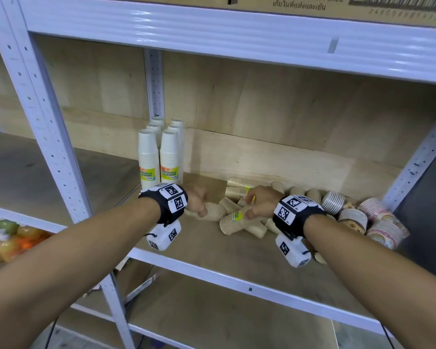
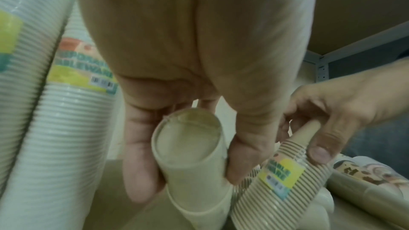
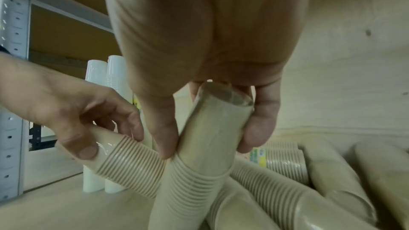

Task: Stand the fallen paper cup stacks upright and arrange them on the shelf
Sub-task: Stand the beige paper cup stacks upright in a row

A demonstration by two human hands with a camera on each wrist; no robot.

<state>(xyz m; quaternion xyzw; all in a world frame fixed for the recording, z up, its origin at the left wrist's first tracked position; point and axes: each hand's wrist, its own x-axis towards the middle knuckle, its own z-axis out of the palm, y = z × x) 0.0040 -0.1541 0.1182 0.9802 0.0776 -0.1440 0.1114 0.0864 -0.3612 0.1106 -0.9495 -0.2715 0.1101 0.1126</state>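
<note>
Both forearms reach over the plywood shelf board [image 1: 212, 250]. The left hand [image 1: 196, 200] curls thumb and fingers round the closed end of a fallen tan paper cup stack [image 2: 194, 160]. The right hand [image 1: 261, 201] likewise grips the closed end of a second fallen tan ribbed cup stack [image 3: 212, 128] atop the toppled pile. Upright white cup stacks [image 1: 159, 157] stand at the shelf's back left.

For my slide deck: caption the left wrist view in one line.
Left hand grips a beige cup stack by its base; right hand holds another, beside upright white stacks.
</note>
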